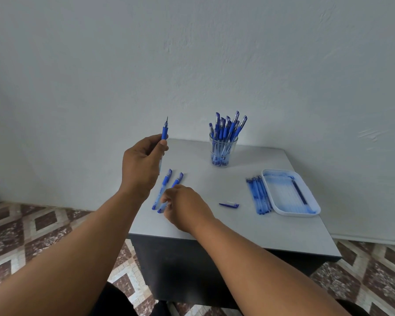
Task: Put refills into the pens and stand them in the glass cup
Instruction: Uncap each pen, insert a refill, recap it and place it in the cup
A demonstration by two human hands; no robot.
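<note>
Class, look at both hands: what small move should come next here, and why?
Probably the right hand should reach for the loose blue pen cap on the grey table. The left hand holds an uncapped blue pen tip-up, while the pens standing in the clear glass cup are capped.

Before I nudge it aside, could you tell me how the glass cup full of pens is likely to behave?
The glass cup probably tips easily: its pens stand well above the rim and lean right. Being glass, it is likely fragile and may slide on the smooth table.
</note>
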